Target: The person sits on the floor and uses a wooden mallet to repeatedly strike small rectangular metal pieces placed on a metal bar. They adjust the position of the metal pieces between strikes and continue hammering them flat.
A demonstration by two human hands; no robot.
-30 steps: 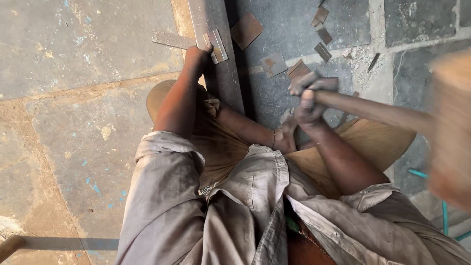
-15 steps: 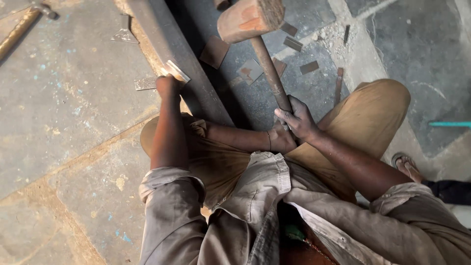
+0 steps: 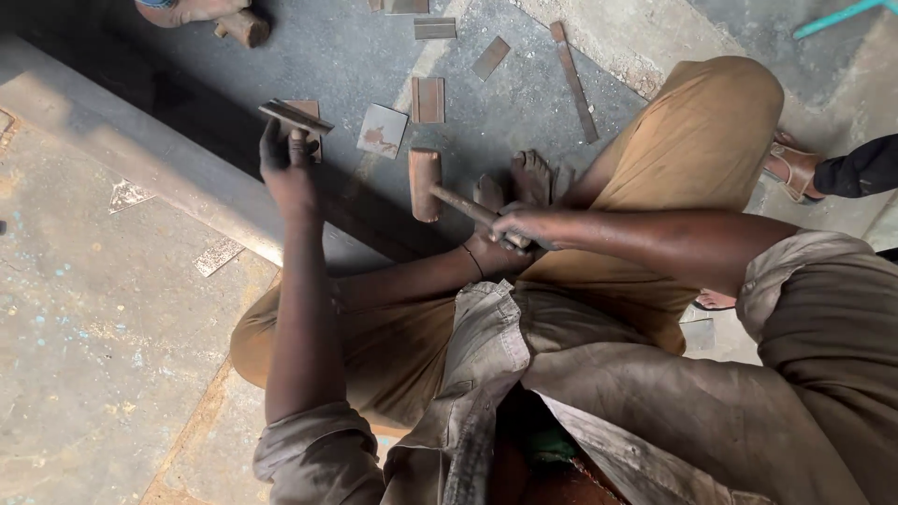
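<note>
My left hand (image 3: pixel 288 168) pinches a small flat metal piece (image 3: pixel 295 117) on edge against a long dark steel beam (image 3: pixel 140 154) lying on the floor. In my right hand (image 3: pixel 524 227) is the handle of a wooden mallet (image 3: pixel 426 182). Its head rests low by the beam, to the right of the metal piece and apart from it. My bare foot (image 3: pixel 533 178) lies just behind the mallet handle. I sit on the floor in tan trousers (image 3: pixel 692 150) with one knee up.
Several flat metal offcuts (image 3: pixel 428 98) and a long strip (image 3: pixel 571 79) lie scattered beyond the beam. Another person's sandalled foot (image 3: pixel 793 168) stands at the right. A teal rod (image 3: pixel 842 14) shows at the top right, a reddish round object (image 3: pixel 187 9) at the top left.
The mallet, raised high a second ago, has swung down and now sits low by the beam. My left hand still holds the metal piece on the beam. The view has shifted.
</note>
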